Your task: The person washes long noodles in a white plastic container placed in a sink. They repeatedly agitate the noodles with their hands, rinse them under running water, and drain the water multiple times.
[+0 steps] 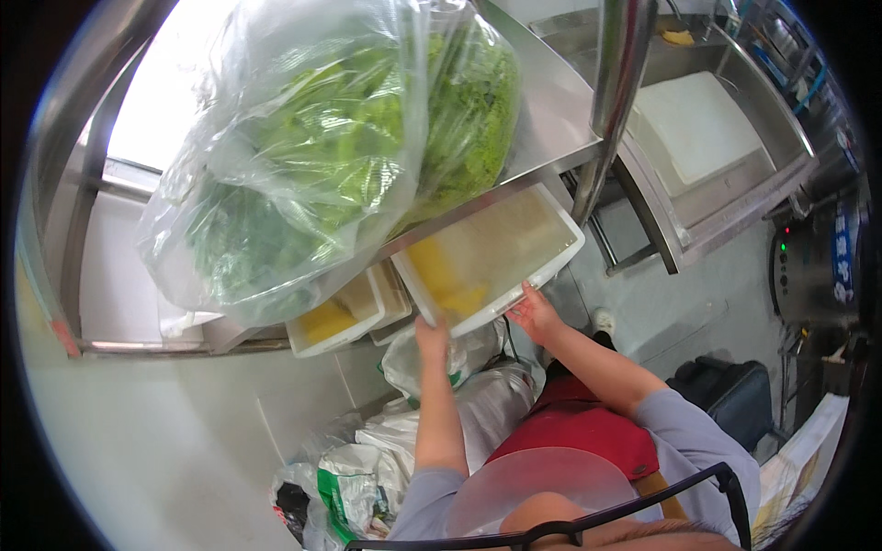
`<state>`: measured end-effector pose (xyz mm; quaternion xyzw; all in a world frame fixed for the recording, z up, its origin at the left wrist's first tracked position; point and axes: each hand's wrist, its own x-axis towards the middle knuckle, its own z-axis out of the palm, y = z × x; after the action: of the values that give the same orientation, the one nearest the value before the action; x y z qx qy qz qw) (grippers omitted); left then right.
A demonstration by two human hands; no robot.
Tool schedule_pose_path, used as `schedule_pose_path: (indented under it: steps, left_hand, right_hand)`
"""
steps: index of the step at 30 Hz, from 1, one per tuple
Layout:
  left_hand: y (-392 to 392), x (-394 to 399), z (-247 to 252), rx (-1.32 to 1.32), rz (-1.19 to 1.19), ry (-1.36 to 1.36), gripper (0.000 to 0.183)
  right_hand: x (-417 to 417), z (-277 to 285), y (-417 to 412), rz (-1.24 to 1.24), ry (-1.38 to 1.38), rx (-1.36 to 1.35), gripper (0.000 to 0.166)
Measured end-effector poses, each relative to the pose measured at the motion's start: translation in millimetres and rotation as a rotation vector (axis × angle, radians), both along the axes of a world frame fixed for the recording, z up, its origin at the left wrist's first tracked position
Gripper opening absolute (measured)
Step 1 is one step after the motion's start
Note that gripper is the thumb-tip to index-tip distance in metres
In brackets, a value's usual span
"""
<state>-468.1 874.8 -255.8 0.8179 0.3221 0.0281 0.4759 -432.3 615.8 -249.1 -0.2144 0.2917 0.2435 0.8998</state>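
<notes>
My left hand [432,336] grips the near left corner of a white rectangular plastic bin [475,324]. Farther along the same near rim, my right hand [536,315] holds the bin from the side. Cloudy liquid appears to fill the bin, with yellow pieces [458,296] gathered toward its left end. The bin's far part is hidden under a stainless steel shelf [558,103]. To its left sits a second white bin [372,320], also holding something yellow. On the shelf above, large clear plastic bags of leafy green vegetables [331,144] hang over the edge.
A steel sink [792,162] with a white block-like container [696,124] stands at upper right, beyond a metal post [617,76]. Sacks and plastic bags [365,461] lie on the floor at my left. A black stool [734,399] is at right, near a steel appliance with lit indicators [813,262].
</notes>
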Motion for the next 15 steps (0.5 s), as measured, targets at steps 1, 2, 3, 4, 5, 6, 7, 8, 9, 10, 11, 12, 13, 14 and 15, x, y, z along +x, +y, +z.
schedule_pose_path:
  steps: [1, 2, 3, 4, 5, 6, 7, 8, 9, 10, 11, 12, 13, 14, 15]
  left_hand:
    - [-6, -5, -6, 0.050, -0.016, -0.013, 0.042]
    - [-33, -2, 15, 0.010, -0.075, -0.004, 0.039]
    - [-35, -11, 12, 0.006, -0.085, -0.015, 0.041]
    - [-35, -22, 6, 0.000, -0.096, -0.029, 0.044]
    - [-36, -30, -2, -0.006, -0.106, -0.042, 0.046]
    - [-51, -31, 10, -0.046, -0.110, -0.030, 0.050]
    - [-62, -36, 17, -0.057, -0.100, 0.003, 0.051]
    - [-72, -42, 21, -0.068, -0.091, 0.035, 0.052]
    - [-76, -50, 22, -0.075, -0.077, 0.065, 0.053]
    - [-76, -57, 17, -0.092, -0.175, 0.009, 0.061]
    - [-77, -66, 11, -0.138, -0.181, 0.029, 0.062]
    - [-82, -73, 11, -0.184, -0.192, 0.053, 0.064]
    - [-88, -78, 14, -0.231, -0.195, 0.072, 0.066]
    - [-95, -84, 18, -0.145, -0.272, 0.002, 0.069]
    - [-100, -90, 26, -0.182, -0.304, 0.026, 0.069]
  right_hand:
    - [-4, 2, -3, -0.032, 0.004, -0.006, 0.050]
    - [-8, 1, -13, -0.098, 0.042, -0.024, 0.048]
    - [-14, 3, -12, -0.124, 0.055, -0.008, 0.048]
    - [-18, 3, -13, -0.152, 0.065, 0.006, 0.048]
    - [-23, 4, -15, -0.178, 0.075, 0.021, 0.048]
    - [-27, 2, -22, -0.235, 0.068, 0.059, 0.051]
    - [-32, 5, -26, -0.276, 0.057, 0.104, 0.053]
    - [-35, 9, -31, -0.319, 0.043, 0.149, 0.055]
    - [-38, 15, -34, -0.340, 0.061, 0.100, 0.060]
    - [-41, 22, -38, -0.359, 0.082, 0.052, 0.064]
    - [-43, 25, -40, -0.377, 0.103, 0.003, 0.069]
    - [-47, 24, -45, -0.402, 0.141, 0.005, 0.070]
    - [-52, 21, -49, -0.431, 0.162, -0.015, 0.070]
    - [-57, 18, -54, -0.461, 0.183, -0.035, 0.069]
    - [-61, 17, -56, -0.495, 0.207, -0.056, 0.068]
